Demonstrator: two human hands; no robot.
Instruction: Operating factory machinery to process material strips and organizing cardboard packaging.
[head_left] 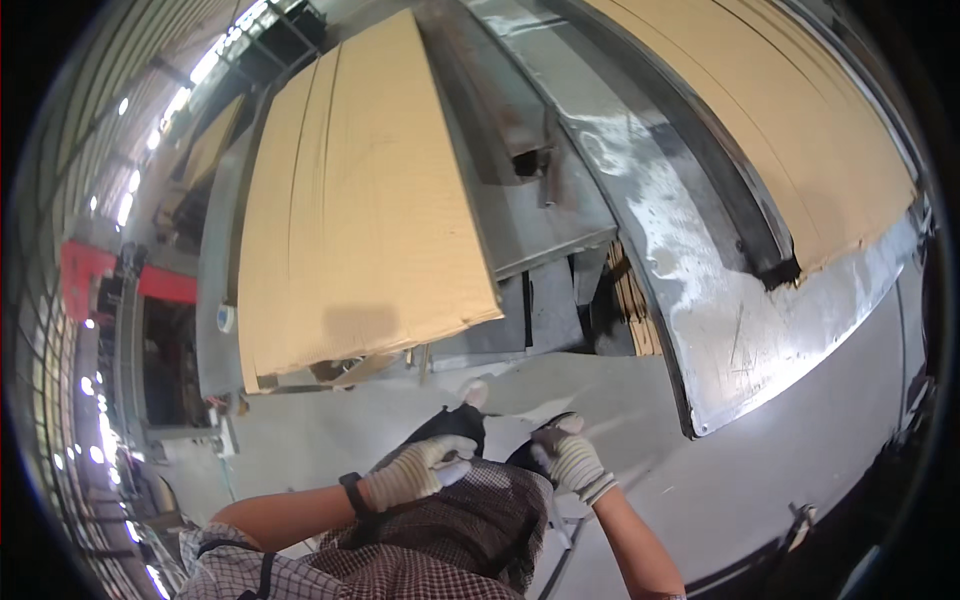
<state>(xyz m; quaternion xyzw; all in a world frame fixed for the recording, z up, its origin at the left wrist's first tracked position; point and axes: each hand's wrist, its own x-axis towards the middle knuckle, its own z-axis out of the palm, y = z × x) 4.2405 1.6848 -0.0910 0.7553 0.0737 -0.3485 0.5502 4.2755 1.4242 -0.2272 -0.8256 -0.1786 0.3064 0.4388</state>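
My left hand (420, 472), in a striped knit work glove, is in front of my body with its fingers curled in over my checked clothing (470, 510). Whatever those fingers might hold is too small or hidden to make out. To the right, my right hand (574, 462) wears a matching glove with dark-stained fingers. It is closed beside the edge of the same clothing, and its grip hides anything inside. Both hands are apart from the large brown cardboard sheet (365, 210) lying ahead on a workbench.
Dark metal channels (520, 150) lie beyond the cardboard. At right, a shiny metal sheet (720, 340) juts out with a sharp corner, bearing a long dark bar (740, 210) and another cardboard sheet (800, 130). Red machinery (165, 283) stands at left. Grey floor (320, 440) surrounds my feet.
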